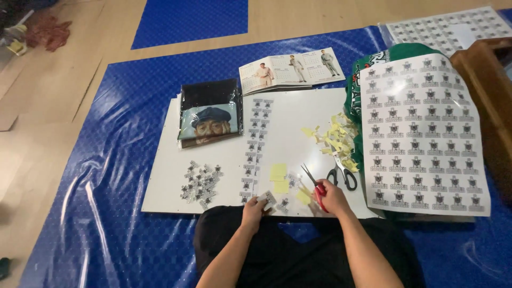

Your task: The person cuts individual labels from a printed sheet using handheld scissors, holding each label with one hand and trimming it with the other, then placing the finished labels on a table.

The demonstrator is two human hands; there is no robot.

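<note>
My left hand (254,208) pinches a small cut sticker piece (267,199) at the near edge of the white board (296,114). My right hand (334,196) grips red-handled scissors (314,184), blades open and pointing away to the upper left. Yellow backing squares (278,173) lie just beyond the hands. A strip of stickers (255,144) runs down the middle of the board. To the left lies a heap of cut-out stickers (201,181).
Black-handled scissors (342,173) lie by a pile of yellow scraps (336,140). A large sticker sheet (421,133) covers green cloth on the right. A folded printed garment in plastic (210,114), an open calendar booklet (290,69) and a wooden stool (488,85) surround the board on blue tarpaulin (122,160).
</note>
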